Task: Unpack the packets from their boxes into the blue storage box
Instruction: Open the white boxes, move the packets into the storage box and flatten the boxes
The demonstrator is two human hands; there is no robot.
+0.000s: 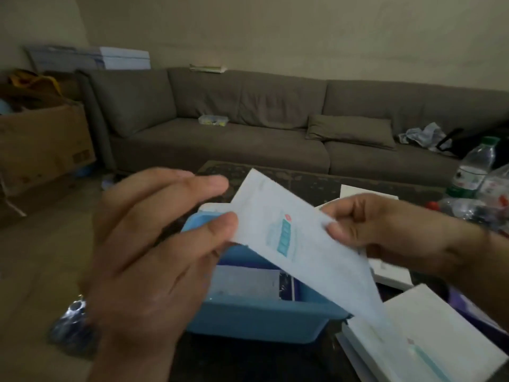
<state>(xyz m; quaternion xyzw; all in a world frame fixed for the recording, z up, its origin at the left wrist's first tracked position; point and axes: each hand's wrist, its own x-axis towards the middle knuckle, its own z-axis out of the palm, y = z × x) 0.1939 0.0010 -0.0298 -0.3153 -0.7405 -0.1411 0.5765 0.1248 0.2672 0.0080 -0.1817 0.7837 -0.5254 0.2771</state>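
A flat white packet [289, 238] with teal print hangs tilted above the blue storage box [256, 323]. My right hand [385, 230] pinches the packet's right edge between thumb and curled fingers. My left hand [154, 244] is at the packet's left edge, its thumb tip on the paper and its fingers straight behind it. Inside the blue box lie another pale packet [245, 282] and a dark blue item. A white box [429, 334] lies at the lower right, the packet's lower corner over it. More white boxes [391, 274] sit under my right hand.
The blue box stands on a dark low table [303, 177]. Plastic water bottles [473, 172] crowd the table's right end. A grey sofa [248, 128] runs behind, and a cardboard carton [41, 144] stands on the floor at the left.
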